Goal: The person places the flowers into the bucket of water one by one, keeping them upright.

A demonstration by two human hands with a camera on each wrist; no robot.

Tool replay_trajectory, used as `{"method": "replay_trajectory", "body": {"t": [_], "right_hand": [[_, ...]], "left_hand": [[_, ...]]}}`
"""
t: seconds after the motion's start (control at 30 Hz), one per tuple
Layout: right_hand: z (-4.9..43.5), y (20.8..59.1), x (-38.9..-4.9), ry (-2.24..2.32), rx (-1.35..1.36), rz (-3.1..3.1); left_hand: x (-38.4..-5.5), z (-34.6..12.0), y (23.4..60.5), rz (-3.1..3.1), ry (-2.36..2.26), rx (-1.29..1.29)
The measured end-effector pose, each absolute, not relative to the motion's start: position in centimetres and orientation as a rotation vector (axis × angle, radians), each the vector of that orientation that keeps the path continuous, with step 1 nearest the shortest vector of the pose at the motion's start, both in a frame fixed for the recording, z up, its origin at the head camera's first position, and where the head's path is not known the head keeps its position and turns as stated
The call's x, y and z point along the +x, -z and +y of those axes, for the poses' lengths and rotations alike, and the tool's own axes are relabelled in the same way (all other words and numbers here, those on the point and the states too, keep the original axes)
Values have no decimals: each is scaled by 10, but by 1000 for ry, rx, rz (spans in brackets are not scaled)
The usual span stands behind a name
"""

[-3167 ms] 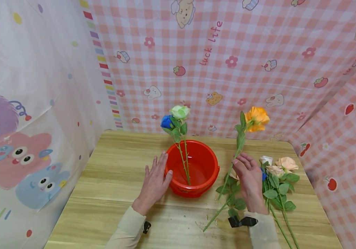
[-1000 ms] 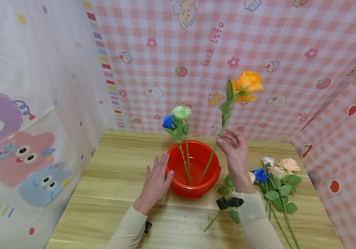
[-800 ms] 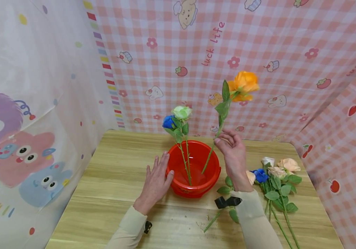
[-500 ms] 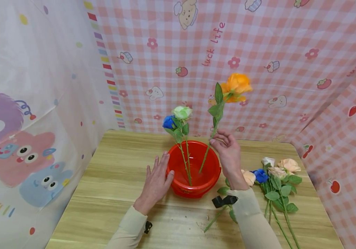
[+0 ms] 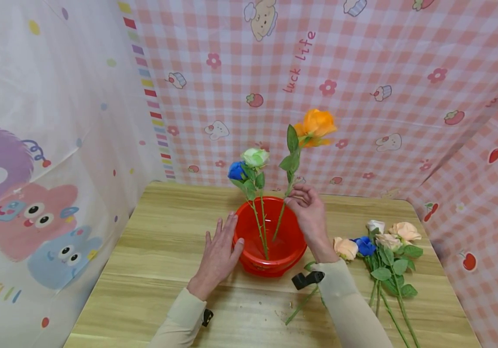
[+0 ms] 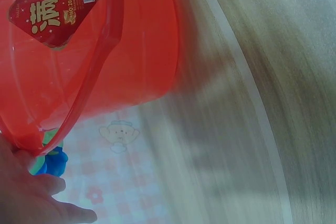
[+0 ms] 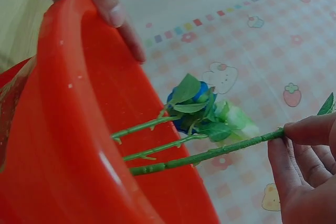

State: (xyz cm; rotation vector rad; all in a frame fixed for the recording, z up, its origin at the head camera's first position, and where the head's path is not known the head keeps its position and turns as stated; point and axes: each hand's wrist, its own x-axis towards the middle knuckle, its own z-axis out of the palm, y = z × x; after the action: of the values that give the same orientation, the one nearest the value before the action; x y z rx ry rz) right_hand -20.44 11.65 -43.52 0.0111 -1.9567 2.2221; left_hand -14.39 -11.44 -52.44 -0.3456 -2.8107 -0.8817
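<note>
Orange rose (image 5: 316, 124) has moved left since the earlier frame, tilted, its stem (image 7: 210, 153) end inside the bucket (image 5: 266, 269) near the blue rose (image 5: 236, 170) and green rose (image 5: 255, 157). Right hand's (image 5: 312, 217) grip pinches the stem below the leaves (image 5: 292, 139); left hand (image 5: 216, 252), fingers extended, touches the rim (image 7: 59, 51). Likely light, stiff-stemmed, soft-petalled: best held by bare stem.

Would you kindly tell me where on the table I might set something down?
The table is barest between its left edge and the left hand. A smaller gap lies along the back edge, between the right hand and the white rose. The right side is crowded with flowers; droplets dot the front near a stem.
</note>
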Motion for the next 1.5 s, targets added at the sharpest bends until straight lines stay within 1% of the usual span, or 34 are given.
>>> {"method": "replay_trajectory", "body": {"t": [0.8,1.23,1.5], "right_hand": [[103,456,-214,-2170,82,-2126],[96,465,-219,-2096,54,-2260],[94,462,-218,-2023,42,-2398]], "left_hand": [[-144,-114,524,-2801,876,-354],[-144,-114,524,-2799,873,-351],[-144,-115,524,-2795,874,-353]]}}
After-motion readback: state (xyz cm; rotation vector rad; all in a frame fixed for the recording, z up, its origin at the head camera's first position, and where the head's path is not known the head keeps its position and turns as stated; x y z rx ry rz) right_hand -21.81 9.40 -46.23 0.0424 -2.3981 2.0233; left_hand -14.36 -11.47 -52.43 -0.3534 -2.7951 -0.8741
